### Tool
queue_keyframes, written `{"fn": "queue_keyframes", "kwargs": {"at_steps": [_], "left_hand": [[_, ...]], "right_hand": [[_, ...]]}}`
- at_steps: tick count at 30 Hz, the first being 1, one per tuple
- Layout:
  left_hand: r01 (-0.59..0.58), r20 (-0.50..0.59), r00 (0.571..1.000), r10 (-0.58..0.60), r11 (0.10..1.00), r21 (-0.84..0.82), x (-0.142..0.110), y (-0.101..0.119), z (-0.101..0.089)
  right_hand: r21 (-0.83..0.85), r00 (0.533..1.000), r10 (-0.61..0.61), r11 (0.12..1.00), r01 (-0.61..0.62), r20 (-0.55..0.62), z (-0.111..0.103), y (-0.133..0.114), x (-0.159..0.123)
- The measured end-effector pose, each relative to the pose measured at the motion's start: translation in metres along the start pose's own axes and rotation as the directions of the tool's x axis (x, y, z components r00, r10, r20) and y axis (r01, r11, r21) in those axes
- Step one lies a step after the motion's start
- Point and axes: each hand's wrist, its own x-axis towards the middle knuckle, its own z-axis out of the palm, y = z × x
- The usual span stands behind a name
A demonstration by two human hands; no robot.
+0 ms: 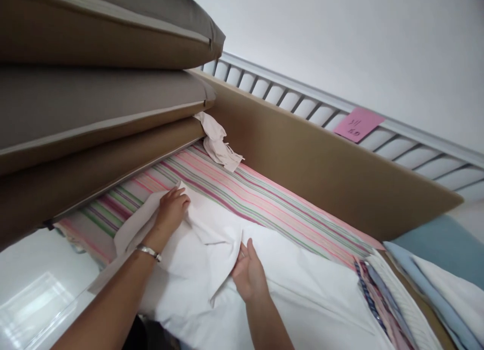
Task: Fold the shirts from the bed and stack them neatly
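A white cloth [302,284] lies spread over a striped pink, green and white sheet [245,193]. My left hand [172,209], with a bracelet on the wrist, presses down on the cloth's upper corner with its fingers curled over the fabric. Fingers together, my right hand [249,274] grips a folded edge of the same white cloth near the middle. Part of the cloth hangs off the near edge at the left.
Stacked grey and brown cushions [94,98] overhang the left side. A crumpled white rag [219,143] sits at their corner. A brown board [321,163] lines the far side, below a white slatted rail with a pink sticky note [358,123]. Folded fabrics [416,289] lie at right.
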Motion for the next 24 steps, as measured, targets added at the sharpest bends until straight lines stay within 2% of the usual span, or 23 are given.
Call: {"fn": "queue_keyframes", "kwargs": {"at_steps": [2,5,8,10,12,15,17,19,21,22,23,24], "left_hand": [[-0.020,-0.025,0.999,0.019,0.999,-0.040,0.001,0.008,0.000],[-0.059,-0.122,0.991,0.048,0.994,-0.093,0.004,0.015,-0.002],[-0.075,-0.213,0.976,0.046,0.988,-0.134,0.007,0.021,0.000],[-0.050,-0.234,0.972,0.012,0.986,-0.158,0.009,0.026,0.003],[-0.038,-0.258,0.966,-0.008,0.984,-0.172,0.010,0.035,0.005],[-0.092,-0.302,0.953,0.025,0.974,-0.208,0.008,0.051,0.006],[-0.163,-0.253,0.963,0.092,0.947,-0.275,0.005,0.060,0.008],[-0.202,-0.106,0.979,0.176,0.921,-0.332,0.002,0.065,0.013],[-0.191,0.077,0.971,0.226,0.929,-0.316,0.000,0.062,0.020],[-0.179,0.154,0.961,0.229,0.943,-0.281,-0.001,0.059,0.024],[-0.166,0.213,0.952,0.219,0.956,-0.240,-0.002,0.055,0.027],[-0.151,0.253,0.947,0.200,0.968,-0.201,-0.002,0.051,0.029]], "right_hand": [[-0.086,0.998,-0.064,0.994,0.064,0.006,0.003,-0.002,-0.004],[-0.204,0.974,-0.220,0.957,0.206,-0.048,0.011,-0.010,-0.013],[-0.194,0.947,-0.304,0.940,0.280,-0.105,0.009,-0.017,-0.011],[-0.147,0.946,-0.285,0.953,0.264,-0.151,0.001,-0.019,-0.002],[-0.112,0.956,-0.213,0.975,0.194,-0.203,-0.008,-0.018,0.012],[-0.081,0.964,-0.117,0.992,0.100,-0.240,-0.018,-0.014,0.028],[-0.071,0.970,-0.102,0.994,0.088,-0.219,-0.020,-0.015,0.030],[-0.092,0.970,-0.128,0.990,0.111,-0.207,-0.020,-0.017,0.023],[-0.237,0.956,-0.186,0.963,0.132,-0.225,-0.022,-0.020,0.008],[-0.365,0.941,-0.246,0.919,0.151,-0.231,-0.024,-0.019,-0.002],[-0.515,0.920,-0.329,0.838,0.180,-0.214,-0.026,-0.016,-0.014],[-0.661,0.890,-0.426,0.716,0.223,-0.162,-0.029,-0.011,-0.026]]}}
